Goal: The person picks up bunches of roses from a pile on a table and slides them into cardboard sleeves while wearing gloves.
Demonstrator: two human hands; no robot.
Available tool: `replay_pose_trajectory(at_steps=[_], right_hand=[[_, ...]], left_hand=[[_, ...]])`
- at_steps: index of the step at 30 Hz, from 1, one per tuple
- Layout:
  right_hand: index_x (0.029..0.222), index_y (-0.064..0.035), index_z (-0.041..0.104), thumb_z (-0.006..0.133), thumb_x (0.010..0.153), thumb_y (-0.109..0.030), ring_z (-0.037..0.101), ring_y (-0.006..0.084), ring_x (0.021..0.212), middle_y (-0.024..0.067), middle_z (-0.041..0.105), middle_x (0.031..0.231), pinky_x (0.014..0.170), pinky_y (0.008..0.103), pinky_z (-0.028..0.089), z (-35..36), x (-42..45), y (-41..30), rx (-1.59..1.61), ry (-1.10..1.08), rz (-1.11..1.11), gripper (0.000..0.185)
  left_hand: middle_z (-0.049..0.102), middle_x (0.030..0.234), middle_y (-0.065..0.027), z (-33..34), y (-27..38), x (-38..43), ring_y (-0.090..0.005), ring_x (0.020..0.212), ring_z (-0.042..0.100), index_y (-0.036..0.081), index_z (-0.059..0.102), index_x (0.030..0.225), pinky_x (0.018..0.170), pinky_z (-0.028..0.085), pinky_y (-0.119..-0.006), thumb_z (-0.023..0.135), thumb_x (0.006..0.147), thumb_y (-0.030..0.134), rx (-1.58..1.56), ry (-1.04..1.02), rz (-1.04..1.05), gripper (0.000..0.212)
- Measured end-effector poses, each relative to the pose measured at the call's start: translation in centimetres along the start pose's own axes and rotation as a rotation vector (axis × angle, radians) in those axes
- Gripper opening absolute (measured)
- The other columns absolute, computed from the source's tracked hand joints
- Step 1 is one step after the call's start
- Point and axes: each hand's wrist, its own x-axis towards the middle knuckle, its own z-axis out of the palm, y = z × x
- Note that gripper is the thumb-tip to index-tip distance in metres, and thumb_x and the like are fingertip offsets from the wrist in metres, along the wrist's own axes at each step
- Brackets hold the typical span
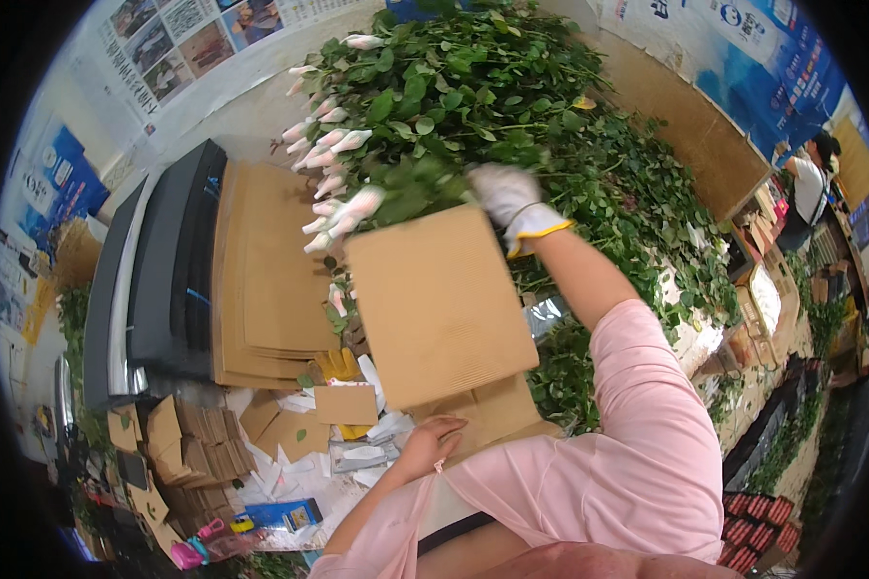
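Note:
My right hand (507, 192), in a white work glove with a yellow cuff, is blurred over a large heap of leafy rose stems (471, 94). It grips a rose stem whose blurred leaves (420, 184) trail left to a bud in a white net sleeve (362, 206). In front of me a sheet of corrugated cardboard (442, 307) slants up, partly hiding the heap. Bare, my left hand (431, 445) rests at the folded lower cardboard (500, 409); whether its fingers grip the edge cannot be told. More sleeved buds (329, 148) line the heap's left side.
Large cardboard sheets (279, 268) and black panels (170, 268) lean at left. Below them are small cardboard pieces (210, 441), a yellow glove (337, 365), paper scraps, a blue box (282, 514) and a pink-capped bottle (188, 554). Another person (807, 184) is at far right.

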Motion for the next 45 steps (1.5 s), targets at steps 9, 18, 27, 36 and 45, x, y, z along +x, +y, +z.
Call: replay_pose_trajectory(at_steps=[9, 18, 27, 36, 45], right_hand=[[0.105, -0.0116, 0.061, 0.046, 0.088, -0.037, 0.059, 0.0341, 0.094, 0.0162, 0.063, 0.107, 0.080, 0.0389, 0.046, -3.2, -4.0, 12.3, 0.579, 0.357, 0.449, 0.034], [0.097, -0.0098, 0.058, 0.057, 0.084, -0.018, 0.059, 0.0303, 0.069, 0.0125, 0.059, 0.076, 0.058, 0.0406, 0.048, -16.5, -10.3, -4.3, -0.013, 0.326, -0.222, 0.015], [0.089, -0.0108, 0.057, 0.050, 0.083, -0.016, 0.059, 0.0212, 0.079, 0.0084, 0.059, 0.080, 0.069, 0.0317, 0.048, -15.4, 1.8, 1.2, -0.273, 0.488, -0.218, 0.010], [0.116, -0.0026, 0.053, 0.048, 0.085, -0.012, 0.062, 0.0343, 0.099, 0.0200, 0.061, 0.111, 0.082, 0.0409, 0.051, 3.7, -3.6, -2.0, -0.109, -0.483, -0.121, 0.033], [0.098, -0.0074, 0.060, 0.041, 0.093, -0.020, 0.063, 0.0347, 0.074, 0.0165, 0.063, 0.080, 0.062, 0.0439, 0.051, -1.9, -9.3, 3.6, -0.198, -0.144, 0.001, 0.023]], left_hand=[[0.062, 0.109, -0.0167, 0.3, -0.1, 0.6, -0.0318, 0.110, 0.054, 0.005, 0.064, 0.109, 0.095, 0.042, -0.039, 0.058, 0.081, 0.013, 0.071, 0.019, 0.054, 0.030], [0.063, 0.110, -0.0130, 0.2, 0.0, 0.1, -0.0303, 0.110, 0.055, 0.005, 0.064, 0.109, 0.094, 0.044, -0.038, 0.060, 0.081, 0.013, 0.035, 0.023, 0.036, 0.029], [0.063, 0.109, -0.0153, 0.9, -0.5, 0.6, -0.0305, 0.110, 0.053, 0.005, 0.063, 0.110, 0.094, 0.043, -0.037, 0.060, 0.082, 0.012, 0.029, 0.023, 0.084, 0.029], [0.064, 0.110, -0.0124, 0.7, -0.9, 0.3, -0.0296, 0.111, 0.054, 0.005, 0.064, 0.110, 0.096, 0.043, -0.037, 0.061, 0.083, 0.013, -0.007, 0.038, 0.073, 0.028], [0.063, 0.111, -0.0131, 0.2, -0.5, -0.1, -0.0302, 0.110, 0.054, 0.005, 0.064, 0.110, 0.096, 0.042, -0.037, 0.059, 0.083, 0.014, 0.042, 0.037, 0.046, 0.029]])
